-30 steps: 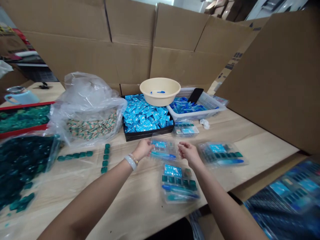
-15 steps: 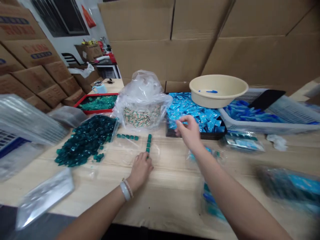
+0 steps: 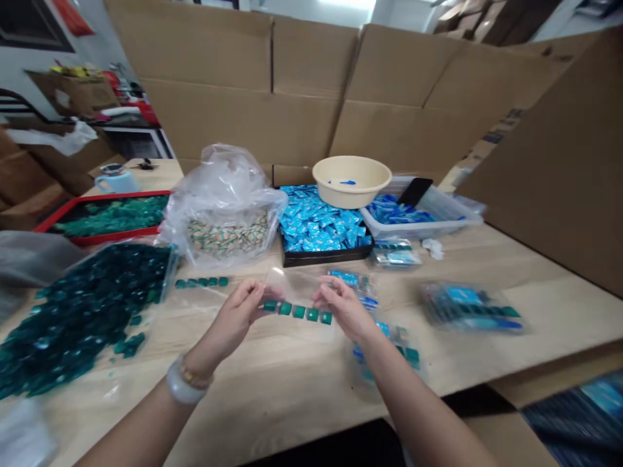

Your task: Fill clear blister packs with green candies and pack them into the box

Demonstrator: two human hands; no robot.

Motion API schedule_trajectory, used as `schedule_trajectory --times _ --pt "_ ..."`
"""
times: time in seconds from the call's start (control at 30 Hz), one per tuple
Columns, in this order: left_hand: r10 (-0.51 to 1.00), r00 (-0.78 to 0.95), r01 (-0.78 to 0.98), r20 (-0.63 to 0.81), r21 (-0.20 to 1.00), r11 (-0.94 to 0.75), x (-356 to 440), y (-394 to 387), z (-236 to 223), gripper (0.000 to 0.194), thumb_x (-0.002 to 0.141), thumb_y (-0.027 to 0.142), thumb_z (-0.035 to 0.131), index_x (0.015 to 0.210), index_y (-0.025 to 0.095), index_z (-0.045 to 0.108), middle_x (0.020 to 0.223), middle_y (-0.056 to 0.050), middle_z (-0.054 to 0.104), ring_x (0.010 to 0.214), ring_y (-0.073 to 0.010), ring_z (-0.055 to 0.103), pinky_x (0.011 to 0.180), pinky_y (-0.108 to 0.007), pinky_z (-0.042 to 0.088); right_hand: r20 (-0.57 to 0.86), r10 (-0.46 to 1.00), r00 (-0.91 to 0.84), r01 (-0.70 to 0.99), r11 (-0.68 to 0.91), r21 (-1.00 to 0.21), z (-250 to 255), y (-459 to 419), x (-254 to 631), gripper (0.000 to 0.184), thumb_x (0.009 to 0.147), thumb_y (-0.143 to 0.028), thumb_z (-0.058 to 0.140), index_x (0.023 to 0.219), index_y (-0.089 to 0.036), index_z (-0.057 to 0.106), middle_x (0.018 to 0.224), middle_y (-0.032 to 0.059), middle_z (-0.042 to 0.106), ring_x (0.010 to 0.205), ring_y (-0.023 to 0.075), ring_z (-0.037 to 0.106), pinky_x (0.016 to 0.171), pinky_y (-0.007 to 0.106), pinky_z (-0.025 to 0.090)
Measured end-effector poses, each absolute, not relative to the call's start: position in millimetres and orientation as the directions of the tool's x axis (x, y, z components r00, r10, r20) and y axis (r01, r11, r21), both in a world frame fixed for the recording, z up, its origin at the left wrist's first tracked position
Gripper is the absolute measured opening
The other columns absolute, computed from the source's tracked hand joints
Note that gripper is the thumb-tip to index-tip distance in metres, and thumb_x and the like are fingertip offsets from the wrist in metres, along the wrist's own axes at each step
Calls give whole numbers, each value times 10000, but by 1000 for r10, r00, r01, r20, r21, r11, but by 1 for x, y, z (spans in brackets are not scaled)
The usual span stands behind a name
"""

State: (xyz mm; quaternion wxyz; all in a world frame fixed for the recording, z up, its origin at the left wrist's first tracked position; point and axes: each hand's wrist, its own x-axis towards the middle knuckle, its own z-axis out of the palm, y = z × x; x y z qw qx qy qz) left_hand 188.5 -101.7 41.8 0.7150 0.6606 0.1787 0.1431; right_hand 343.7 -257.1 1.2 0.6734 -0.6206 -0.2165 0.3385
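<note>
In front of me, a clear plastic bag (image 3: 296, 285) is stretched between both hands, a row of several green square pieces (image 3: 299, 312) along its lower part. My left hand (image 3: 238, 310) pinches its left end, beside the first green piece. At the right end, the fingers of my right hand (image 3: 343, 306) are closed on the plastic. Another row of green squares (image 3: 202, 282) lies on clear plastic to the left. Filled clear packs with blue packets and green pieces (image 3: 389, 350) lie by my right forearm, partly covered by it.
Dark green pieces (image 3: 87, 311) are heaped at left, with a red-rimmed tray (image 3: 46, 224) behind. Across the back stand a plastic bag of small patterned packets (image 3: 226, 233), a black box of blue packets (image 3: 326, 256), a cream basin (image 3: 351, 191) and a white basket (image 3: 413, 227).
My right hand has moved from the blue packets to the bag's right end. My left hand has lifted the green row, which now lies crosswise between both hands. The view has turned right.
</note>
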Motion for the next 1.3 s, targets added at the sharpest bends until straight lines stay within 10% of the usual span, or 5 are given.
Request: schedule_trajectory --times 0.1,0.27,0.7,1.13,1.3 --pt "416 904 66 -96 994 84 256 -122 26 235 773 376 456 843 152 472 894 -48 555 816 -145 558 667 -284 487 -132 519 844 -173 32 -984 2 -281 379 328 621 -403 631 831 -179 516 594 -29 574 513 91 532 524 212 434" --pt "450 859 409 -246 858 -311 353 -148 -13 283 713 218 536 964 101 479 728 -49 585 560 -117 555 489 -211 430 -162 243 956 -40 -440 -897 -5 -312 461 294 623 -372 606 795 -163 493 512 -40 526 421 95 493 399 203 379" --pt "437 897 332 -68 756 -564 369 -153 -31 248 707 198 524 941 124 559 933 -110 571 893 -196 523 819 -295 375 -184 395 900 102 -602 -792 -61 -336 484 256 685 -379 497 664 -147 603 509 23 564 437 123 492 439 229 344" --pt "481 874 306 -65 843 -442 360 -156 -31 155 656 142 563 804 136 607 825 -91 603 874 -209 523 818 -315 373 -179 392 902 44 -499 -866 -66 -334 480 306 620 -426 557 687 -141 642 461 -1 539 455 135 492 456 244 357" --pt "581 742 211 -335 939 272 371 -163 -24 313 644 108 602 947 125 523 810 -64 601 746 -154 566 725 -284 430 -170 389 905 14 -428 -904 -60 -335 475 385 601 -476 550 755 -136 643 582 25 603 568 166 541 514 263 388"
